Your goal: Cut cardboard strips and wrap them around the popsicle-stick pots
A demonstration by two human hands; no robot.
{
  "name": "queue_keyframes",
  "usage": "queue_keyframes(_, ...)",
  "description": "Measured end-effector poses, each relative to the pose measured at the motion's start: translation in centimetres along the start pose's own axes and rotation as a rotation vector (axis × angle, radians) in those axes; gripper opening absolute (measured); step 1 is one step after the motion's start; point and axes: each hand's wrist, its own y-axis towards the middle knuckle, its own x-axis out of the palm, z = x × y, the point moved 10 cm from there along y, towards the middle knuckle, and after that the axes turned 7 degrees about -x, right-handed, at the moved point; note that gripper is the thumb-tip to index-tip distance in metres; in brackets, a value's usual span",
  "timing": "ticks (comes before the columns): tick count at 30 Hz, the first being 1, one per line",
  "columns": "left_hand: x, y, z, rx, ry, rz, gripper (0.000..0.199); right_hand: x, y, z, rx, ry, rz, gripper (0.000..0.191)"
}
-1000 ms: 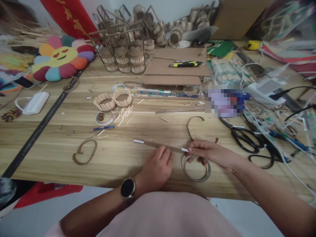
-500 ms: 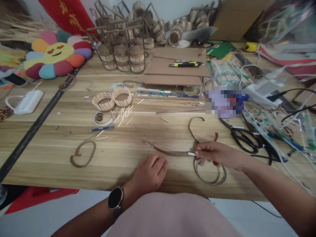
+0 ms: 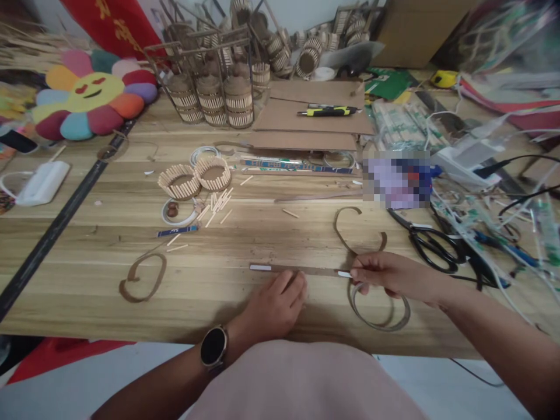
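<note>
A thin brown strip (image 3: 315, 270) lies nearly straight across the wooden table, a white piece on it near each end. Its right end is pinched in my right hand (image 3: 378, 274), between thumb and fingers. My left hand (image 3: 280, 300) rests on the table, its fingertips at the strip's lower edge, the fingers bent and close together; whether they grip anything is hidden. Below my right hand curls a looser coil of strip (image 3: 380, 326). Another curved strip (image 3: 339, 230) lies above it, and a coiled strip (image 3: 142, 277) lies at the left.
Two rings of small sticks (image 3: 213, 173) stand beside loose sticks (image 3: 221, 201) and tape rolls. Scissors (image 3: 433, 248) and cables lie at the right. Behind are cardboard (image 3: 312, 111) with a yellow cutter, small stick-clad buckets (image 3: 212, 102) and a flower cushion (image 3: 94, 96).
The held strip has gone from curved to nearly flat and straight, its left-end white piece now showing. My left hand has moved right, up to the strip.
</note>
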Motion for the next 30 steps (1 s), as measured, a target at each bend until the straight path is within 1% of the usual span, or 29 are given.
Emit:
queue_keyframes(3,0.4,-0.1,0.1,-0.001,-0.009,-0.045,0.033,0.4,0.1,-1.9,-0.05,-0.007,0.01,0.054)
queue_keyframes(5,0.5,-0.1,0.1,0.001,-0.019,-0.067,0.033,1.2,0.6,-3.4,-0.095,-0.012,0.006,0.049)
queue_keyframes(7,0.4,0.0,0.0,-0.002,-0.033,-0.058,0.032,2.2,1.6,-4.5,-0.141,-0.023,0.0,0.045)
queue_keyframes(9,0.1,0.1,-0.2,-0.019,-0.048,-0.028,0.032,3.0,2.7,-5.0,-0.188,-0.041,0.007,0.042)
queue_keyframes(12,-0.2,0.1,-0.4,-0.037,-0.071,0.02,0.032,3.6,3.9,-5.0,-0.254,-0.088,0.032,0.037)
queue_keyframes(16,-0.5,0.2,-0.4,-0.052,-0.087,0.052,0.03,3.7,4.4,-4.7,-0.295,-0.161,0.042,0.033)
queue_keyframes(19,-0.6,0.2,-0.5,-0.062,-0.086,0.06,0.029,3.7,4.5,-4.5,-0.278,-0.197,0.045,0.03)
queue_keyframes(22,-0.3,0.0,-0.5,-0.057,-0.089,0.034,0.031,3.7,4.5,-4.5,-0.251,-0.233,0.047,0.028)
queue_keyframes(30,0.3,-0.2,-0.6,-0.045,-0.128,0.002,0.03,3.7,4.3,-5.2,-0.188,-0.35,0.039,0.028)
